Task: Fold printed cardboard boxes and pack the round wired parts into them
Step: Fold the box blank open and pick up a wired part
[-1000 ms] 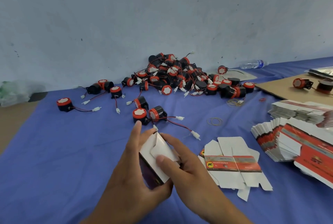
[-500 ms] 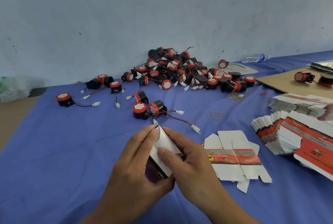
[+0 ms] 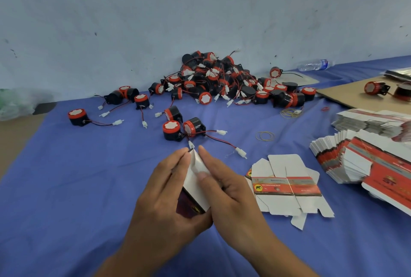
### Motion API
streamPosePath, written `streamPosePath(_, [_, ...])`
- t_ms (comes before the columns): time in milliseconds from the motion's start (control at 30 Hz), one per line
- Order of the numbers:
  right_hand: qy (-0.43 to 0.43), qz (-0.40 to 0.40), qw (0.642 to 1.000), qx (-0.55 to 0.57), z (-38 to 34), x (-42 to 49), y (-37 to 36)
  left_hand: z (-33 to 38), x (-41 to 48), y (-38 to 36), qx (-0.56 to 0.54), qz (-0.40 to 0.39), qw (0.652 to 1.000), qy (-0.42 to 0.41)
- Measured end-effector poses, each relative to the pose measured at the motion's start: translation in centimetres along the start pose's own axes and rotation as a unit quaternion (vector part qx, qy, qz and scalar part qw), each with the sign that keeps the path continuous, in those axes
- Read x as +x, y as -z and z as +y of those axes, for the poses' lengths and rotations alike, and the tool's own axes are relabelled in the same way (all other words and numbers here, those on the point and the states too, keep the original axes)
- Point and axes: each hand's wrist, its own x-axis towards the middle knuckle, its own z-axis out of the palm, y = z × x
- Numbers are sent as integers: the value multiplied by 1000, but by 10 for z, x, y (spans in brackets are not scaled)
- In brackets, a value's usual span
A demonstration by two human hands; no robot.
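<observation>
Head view: left hand (image 3: 164,192) grips a half-formed printed box (image 3: 195,185) from the left, fingers wrapped round its side, thumb under the dark printed end. Right hand (image 3: 231,192) pinches the white top flap, thumb flat on the flap face, forefinger along the upper edge. Both hands are narrow and closed on the box, which is held just above the counter (image 3: 89,187), low centre.

Since a second ago: the flap stood proud, with the left fingers reaching straight past it. Now the left fingertips are against the flap edge and the flap lies flatter.

Judgement: one end is being closed and the box is not yet ready to load. No part visible inside.

A pair of round wired parts (image 3: 171,129) lies just beyond the hands, leads trailing toward them. One flat blank (image 3: 287,185) lies just right of the right hand, a fanned stack of blanks (image 3: 347,161) farther right. The main pile of parts (image 3: 222,83) sits against the wall.
</observation>
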Motion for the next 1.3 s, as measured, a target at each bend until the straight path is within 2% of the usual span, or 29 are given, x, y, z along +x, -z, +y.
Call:
streamPosePath(100, [-13, -4, 999, 35, -3, 1, 2, 1, 0, -1, 11, 7, 1000, -8])
streamPosePath(300, [-105, -9, 968, 228, -3, 7, 8, 4, -1, -2, 19, 12, 1000, -20])
streamPosePath(600, [-161, -21, 947, 277, -4, 14, 16, 1, -4, -2, -11, 26, 1000, -2])
streamPosePath(733, [-147, -28, 967, 208, -4, 14, 23, -3, -5, -1, -19, 29, 999, -20])
streamPosePath(833, [-50, -36, 998, 3, -5, 8, 21, -7, -5, 0, -28, 37, 999, -26])
streamPosePath(900, [8, -20, 995, -93, -4, 4, 18, -9, -4, 0, -34, 37, 998, -30])
streamPosePath(1000, [19, -35, 995, -90, -5, 6, 22, -10, -3, 0, -29, 22, 999, -40])
streamPosePath(1133, [-46, -168, 985, -6, -12, 11, 37, -11, -1, 1, -42, -3, 998, -37])
streamPosePath(1200, [-51, -170, 984, 31, -10, 11, 38, -11, -1, 1, -39, -6, 999, -36])
streamPosePath(1300, [-31, -133, 990, 43, -5, 8, 28, -8, -3, 0, -27, 5, 999, -27])
